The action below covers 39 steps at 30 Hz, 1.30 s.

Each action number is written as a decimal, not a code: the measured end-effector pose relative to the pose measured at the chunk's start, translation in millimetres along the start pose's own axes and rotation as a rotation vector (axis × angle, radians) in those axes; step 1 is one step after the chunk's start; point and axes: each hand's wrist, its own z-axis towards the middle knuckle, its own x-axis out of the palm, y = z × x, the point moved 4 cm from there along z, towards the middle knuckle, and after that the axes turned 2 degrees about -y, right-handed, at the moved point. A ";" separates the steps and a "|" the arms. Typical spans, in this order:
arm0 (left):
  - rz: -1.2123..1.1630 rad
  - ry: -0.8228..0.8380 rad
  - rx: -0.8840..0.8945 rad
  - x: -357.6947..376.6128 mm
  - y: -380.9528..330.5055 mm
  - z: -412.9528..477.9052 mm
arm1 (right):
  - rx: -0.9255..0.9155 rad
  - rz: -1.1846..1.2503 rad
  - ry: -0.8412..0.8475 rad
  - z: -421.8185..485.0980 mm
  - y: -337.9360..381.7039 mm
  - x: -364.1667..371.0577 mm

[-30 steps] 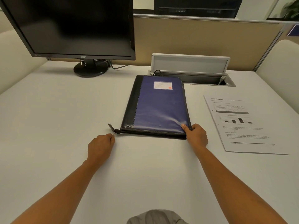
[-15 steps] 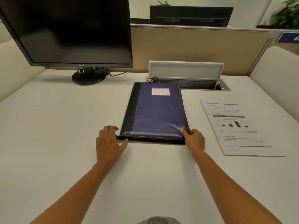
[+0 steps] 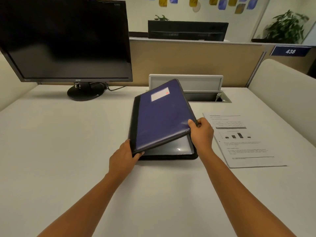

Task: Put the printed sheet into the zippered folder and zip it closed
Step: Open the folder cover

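The zippered folder (image 3: pixel 160 117), purple with a black spine and a white label, lies mid-desk with its front cover raised on the right side. A shiny dark inner pocket shows beneath the cover. My right hand (image 3: pixel 201 132) pinches the cover's near right corner and holds it up. My left hand (image 3: pixel 124 157) grips the folder's near left corner at the spine. The printed sheet (image 3: pixel 242 142), with a bar chart and text, lies flat on the desk just right of the folder, untouched.
A black monitor (image 3: pixel 68 40) stands at the back left on its stand. An open cable tray (image 3: pixel 205 96) with a raised lid sits behind the folder. A beige partition (image 3: pixel 196 60) bounds the white desk (image 3: pixel 68 142).
The folder lay shut and flat; now its cover is lifted by my right hand. My left hand moved from the zipper pull onto the folder's near left corner.
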 end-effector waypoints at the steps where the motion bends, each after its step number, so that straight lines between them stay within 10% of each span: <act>1: -0.008 -0.013 0.000 -0.4 0.6 -1.0 | -0.028 0.028 -0.006 -1.4 10.3 1.4; 7: -0.126 -0.089 -0.015 -5.8 8.1 -4.0 | -0.228 0.277 0.067 -22.1 75.9 18.9; 12: -0.175 -0.140 -0.093 -13.6 13.3 -3.7 | -0.444 0.337 0.476 -45.5 105.1 47.2; 22: -0.366 -0.132 -0.314 -21.5 30.1 -11.9 | -0.451 -0.455 0.855 -61.6 -1.3 93.5; 32: -0.958 -0.073 -0.720 -8.6 47.1 -21.8 | -0.386 -0.742 0.823 -39.5 -84.6 73.2; 39: -0.638 -0.204 -0.707 -41.3 76.5 -26.2 | -0.393 -0.718 0.820 -37.0 -88.1 70.8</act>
